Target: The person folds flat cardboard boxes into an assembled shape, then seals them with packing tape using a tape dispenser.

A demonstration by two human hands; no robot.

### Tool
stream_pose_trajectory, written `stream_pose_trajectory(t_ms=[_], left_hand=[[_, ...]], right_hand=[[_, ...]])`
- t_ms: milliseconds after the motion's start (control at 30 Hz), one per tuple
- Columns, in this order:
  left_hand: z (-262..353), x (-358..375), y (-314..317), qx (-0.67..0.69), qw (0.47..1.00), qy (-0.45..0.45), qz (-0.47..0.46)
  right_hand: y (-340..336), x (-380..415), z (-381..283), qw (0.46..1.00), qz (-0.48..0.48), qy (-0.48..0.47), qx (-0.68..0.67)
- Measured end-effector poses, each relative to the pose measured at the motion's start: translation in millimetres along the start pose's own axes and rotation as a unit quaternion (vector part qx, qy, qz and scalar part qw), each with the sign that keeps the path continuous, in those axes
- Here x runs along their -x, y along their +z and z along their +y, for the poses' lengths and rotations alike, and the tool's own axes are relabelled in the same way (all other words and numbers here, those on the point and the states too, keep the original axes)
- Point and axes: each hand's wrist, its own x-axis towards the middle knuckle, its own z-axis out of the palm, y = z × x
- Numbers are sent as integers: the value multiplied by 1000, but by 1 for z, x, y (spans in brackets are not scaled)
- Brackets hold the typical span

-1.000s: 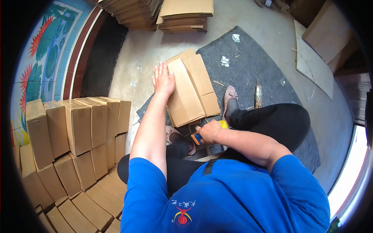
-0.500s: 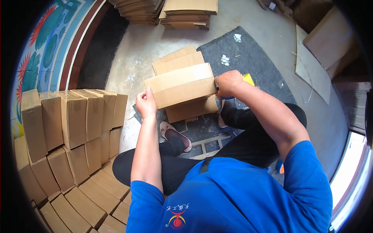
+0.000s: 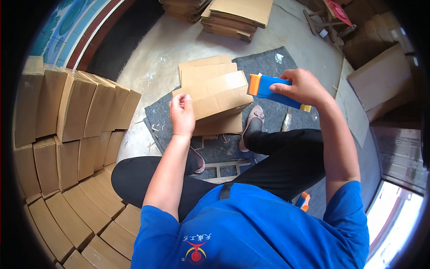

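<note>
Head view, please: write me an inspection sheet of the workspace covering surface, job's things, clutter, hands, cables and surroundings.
Surface: dark grey mat on a bare-looking hard floor.
Job's things: cardboard carton, flat cardboard showing behind it; blue-and-orange tool, possibly a tape dispenser.
Clutter: pale scrap on the mat; slatted frame near the feet; orange-and-blue item by the right hip, partly hidden.
Left hand: fingers curled at the carton's left end; grip unclear.
Right hand: gripping the tool, orange end toward the carton.
Cables: nothing seen.
Surroundings: stacked cartons at left; flattened cardboard pile ahead.
</note>
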Motion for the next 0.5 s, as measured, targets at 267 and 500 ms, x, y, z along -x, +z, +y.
stream_pose_trajectory(t_ms=[267,500], left_hand=[[84,49,-10,426,781,-304,-340],[66,52,-21,487,732,-327,-347]], right_hand=[[35,18,-40,978,-98,-118,-145],[55,1,-21,949,-145,-136,-243]])
